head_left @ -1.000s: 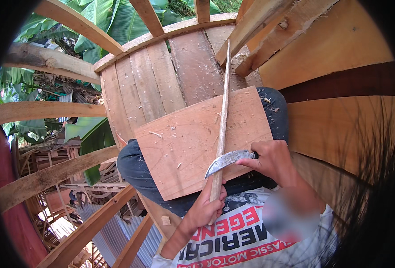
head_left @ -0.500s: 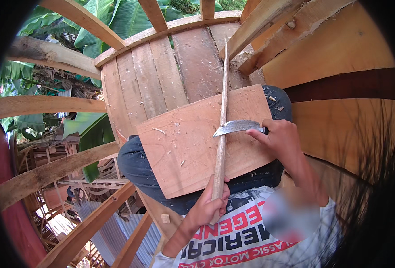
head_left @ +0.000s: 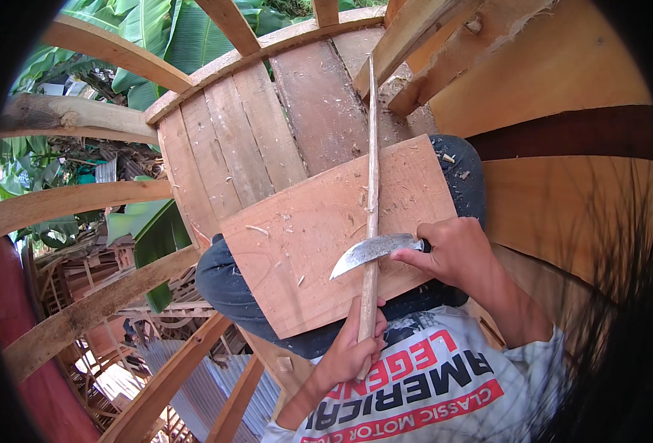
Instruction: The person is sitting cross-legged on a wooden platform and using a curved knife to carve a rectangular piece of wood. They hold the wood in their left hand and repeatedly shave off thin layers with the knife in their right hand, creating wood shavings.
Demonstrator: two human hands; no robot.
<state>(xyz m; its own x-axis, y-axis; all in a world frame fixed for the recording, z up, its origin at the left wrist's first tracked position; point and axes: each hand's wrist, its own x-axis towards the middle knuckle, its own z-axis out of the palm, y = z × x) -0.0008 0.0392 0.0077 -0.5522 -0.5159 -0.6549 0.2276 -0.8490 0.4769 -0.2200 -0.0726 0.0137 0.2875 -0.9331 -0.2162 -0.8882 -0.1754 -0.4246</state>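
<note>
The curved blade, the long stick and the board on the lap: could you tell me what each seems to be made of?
Curved blade: likely steel, dull grey, mottled with wear. Long stick: pale bare wood or cane, thin, unfinished. Board: raw reddish wood, unvarnished, strewn with shavings.

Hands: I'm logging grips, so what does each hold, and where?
Left hand grips the thin wooden stick at its near end; right hand holds the curved knife by its handle.

The handle of the curved knife (head_left: 374,251) is hidden inside the right hand (head_left: 452,255). The lower end of the thin stick (head_left: 372,184) disappears in the left hand (head_left: 352,351). The wooden board (head_left: 319,236) covers most of the legs. Both forearms are cut off at the lower edge.
</note>
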